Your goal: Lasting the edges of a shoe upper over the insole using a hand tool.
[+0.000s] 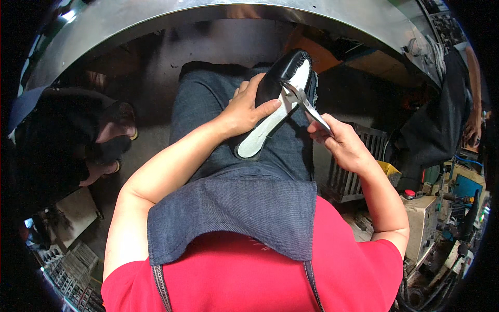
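Note:
A black leather shoe upper (270, 85) lies sole side up across my lap, its toe pointing away and to the right. A white insole (258, 139) runs along its bottom, and the leather is gathered in folds round the toe. My left hand (243, 110) is wrapped round the shoe's left side, thumb on the insole. In my right hand (342, 143) are metal lasting pincers (312, 110), gripped by the handles. Their jaws sit over the insole near the forefoot; whether they pinch the leather edge I cannot tell.
A metal worktop (171, 14) curves across the far side. A dark slatted crate (345, 179) stands right of my legs, near a machine with a red button (409, 194). Other people are at the left and right edges; one person's arm (474, 93) hangs at the right.

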Motion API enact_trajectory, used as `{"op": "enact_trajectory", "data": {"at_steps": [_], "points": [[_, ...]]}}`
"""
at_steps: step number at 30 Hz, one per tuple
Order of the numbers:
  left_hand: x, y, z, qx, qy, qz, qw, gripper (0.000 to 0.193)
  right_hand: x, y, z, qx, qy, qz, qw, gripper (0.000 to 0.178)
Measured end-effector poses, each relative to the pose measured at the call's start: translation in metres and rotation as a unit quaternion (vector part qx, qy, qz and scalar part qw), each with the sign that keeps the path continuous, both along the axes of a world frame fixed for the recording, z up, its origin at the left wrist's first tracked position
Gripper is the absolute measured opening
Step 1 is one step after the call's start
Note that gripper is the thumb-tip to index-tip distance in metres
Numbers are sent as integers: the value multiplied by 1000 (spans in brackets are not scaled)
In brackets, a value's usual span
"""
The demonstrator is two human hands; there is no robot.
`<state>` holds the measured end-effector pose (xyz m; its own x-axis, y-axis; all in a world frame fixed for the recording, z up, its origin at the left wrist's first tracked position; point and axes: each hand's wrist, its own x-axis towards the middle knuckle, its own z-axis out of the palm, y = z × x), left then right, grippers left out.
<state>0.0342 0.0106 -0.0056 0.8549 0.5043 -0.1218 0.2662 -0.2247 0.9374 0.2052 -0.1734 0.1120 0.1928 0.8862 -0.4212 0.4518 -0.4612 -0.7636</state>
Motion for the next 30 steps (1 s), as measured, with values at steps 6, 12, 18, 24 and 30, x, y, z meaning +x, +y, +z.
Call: {"op": "enact_trajectory", "data": {"at_steps": [6, 12, 18, 24, 30], "points": [[15, 17, 18, 2, -1, -32, 999, 81, 2, 10, 5, -73, -35, -30, 996, 20], [25, 18, 3, -92, -92, -43, 991, 73, 35, -14, -91, 92, -90, 11, 992, 20], [26, 18, -9, -110, -89, -37, 989, 72, 29, -11, -99, 101, -92, -9, 991, 16], [36, 23, -8, -113, -80, -33, 990, 64, 18, -12, -92, 144, -125, -11, 982, 14], [37, 24, 20, -189, -45, -56, 979, 55, 5, -34, -63, 129, -89, -3, 988, 44]]}}
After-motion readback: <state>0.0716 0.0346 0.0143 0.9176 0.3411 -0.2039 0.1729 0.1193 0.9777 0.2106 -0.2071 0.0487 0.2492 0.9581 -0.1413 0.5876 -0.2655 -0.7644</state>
